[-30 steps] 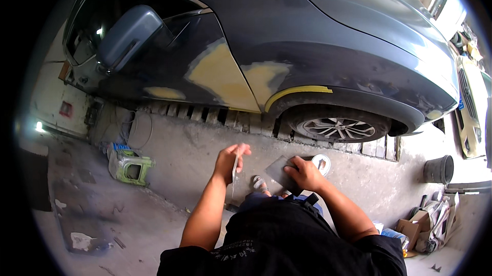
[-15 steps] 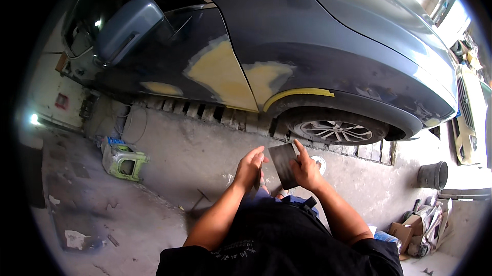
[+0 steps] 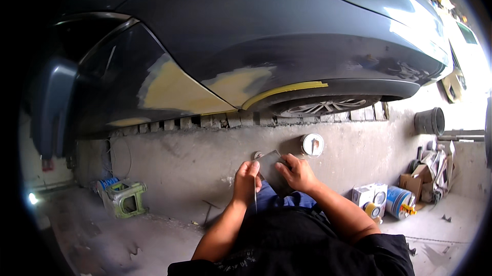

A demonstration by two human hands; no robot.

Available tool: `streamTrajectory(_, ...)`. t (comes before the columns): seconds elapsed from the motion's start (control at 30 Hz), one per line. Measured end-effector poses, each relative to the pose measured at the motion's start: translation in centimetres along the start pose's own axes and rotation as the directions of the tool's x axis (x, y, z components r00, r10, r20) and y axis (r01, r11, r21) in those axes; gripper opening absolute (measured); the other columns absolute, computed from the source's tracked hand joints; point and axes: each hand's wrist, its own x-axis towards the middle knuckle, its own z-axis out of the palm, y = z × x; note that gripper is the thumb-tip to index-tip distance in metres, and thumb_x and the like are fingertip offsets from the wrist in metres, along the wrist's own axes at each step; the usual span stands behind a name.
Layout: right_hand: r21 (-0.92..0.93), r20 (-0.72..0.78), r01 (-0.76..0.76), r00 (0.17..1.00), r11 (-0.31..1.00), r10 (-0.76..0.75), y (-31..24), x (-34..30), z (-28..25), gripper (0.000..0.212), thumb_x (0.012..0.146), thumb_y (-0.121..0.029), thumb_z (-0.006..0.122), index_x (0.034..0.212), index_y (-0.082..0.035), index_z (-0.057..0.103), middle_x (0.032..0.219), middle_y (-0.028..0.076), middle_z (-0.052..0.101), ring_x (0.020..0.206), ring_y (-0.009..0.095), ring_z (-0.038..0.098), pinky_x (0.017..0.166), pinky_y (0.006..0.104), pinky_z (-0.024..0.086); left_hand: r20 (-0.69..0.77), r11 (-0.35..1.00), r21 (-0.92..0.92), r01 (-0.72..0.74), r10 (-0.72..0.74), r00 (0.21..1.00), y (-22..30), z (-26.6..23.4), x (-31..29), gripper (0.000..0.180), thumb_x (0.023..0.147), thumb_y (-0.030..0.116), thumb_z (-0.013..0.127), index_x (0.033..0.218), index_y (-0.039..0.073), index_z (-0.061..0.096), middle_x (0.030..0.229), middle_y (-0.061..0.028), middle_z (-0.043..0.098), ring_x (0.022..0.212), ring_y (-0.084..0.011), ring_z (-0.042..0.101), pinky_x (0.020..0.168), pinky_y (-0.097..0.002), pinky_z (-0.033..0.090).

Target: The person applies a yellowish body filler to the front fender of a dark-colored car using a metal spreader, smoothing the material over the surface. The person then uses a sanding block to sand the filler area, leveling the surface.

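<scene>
My right hand (image 3: pixel 299 174) is closed on a flat, dark grey putty spreader (image 3: pixel 270 167), thumb on its face. My left hand (image 3: pixel 247 182) is also closed, its thumb close to the spreader's left corner. A second thin plate shows edge-on below the left fingers, mostly hidden. Ahead of me stands a dark grey car (image 3: pixel 215 35). Dull yellow filler covers a door patch (image 3: pixel 177 90) and a fender patch (image 3: pixel 241 82), each with a pale grey border. Yellow tape (image 3: pixel 287 89) follows the wheel arch. A round white tin (image 3: pixel 312 145) with a brown mark on top sits on the floor beyond my right hand.
A green step stool (image 3: pixel 127 200) is at the left. To the right are a black bucket (image 3: pixel 428 121), a white box (image 3: pixel 370 198), a blue can (image 3: pixel 400 202) and cardboard (image 3: pixel 411 182). Floor slats (image 3: pixel 205 122) run below the car; its mirror (image 3: pixel 55 107) juts out at far left.
My view has shifted toward the car's front, and the white tin has come into full sight. My hands have drawn together, bringing the tilted spreader up to my left thumb.
</scene>
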Motion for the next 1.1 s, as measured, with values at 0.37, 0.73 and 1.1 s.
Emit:
streamTrajectory(0.37, 0.373, -0.271, -0.244, 0.894, 0.895, 0.357, 3.6, 4.7, 1.6, 0.019, 0.092, -0.016, 0.061, 0.096, 0.002, 0.059, 0.072, 0.006, 0.061, 0.065, 0.008, 0.053, 0.058, 0.0274, 0.045, 0.282, 0.961, 0.278, -0.001, -0.080, 0.956, -0.2, 1.0, 5.3, 0.022, 0.096, 0.026, 0.054, 0.083, 0.008, 0.053, 0.065, 0.0003, 0.052, 0.048, -0.0061, 0.045, 0.045, -0.0211, 0.037)
streamTrajectory(0.73, 0.448, -0.396, -0.195, 0.832, 0.873, 0.389, 9.8, 2.7, -1.6, 0.024, 0.095, -0.019, 0.058, 0.099, 0.004, 0.057, 0.070, 0.001, 0.053, 0.064, 0.006, 0.044, 0.056, 0.0241, 0.038, 0.461, 0.871, 0.481, -0.099, -0.155, 0.873, -1.1, 5.1, 4.4, 0.024, 0.095, 0.027, 0.055, 0.085, 0.006, 0.057, 0.073, 0.0014, 0.057, 0.067, -0.0062, 0.049, 0.063, -0.0226, 0.041)
streamTrajectory(1.1, -0.083, -0.144, -0.047, 0.989, 0.995, 0.034, 7.1, -3.0, -12.8, 0.043, 0.085, -0.011, 0.064, 0.123, -0.002, 0.048, 0.081, 0.020, 0.066, 0.073, 0.032, 0.066, 0.065, 0.0367, 0.051, 0.078, 0.839, 0.472, -0.269, 0.264, 0.961, -2.5, 12.8, 1.6, 0.025, 0.096, 0.026, 0.052, 0.089, 0.003, 0.058, 0.075, -0.0011, 0.057, 0.071, -0.0090, 0.051, 0.066, -0.0252, 0.043)
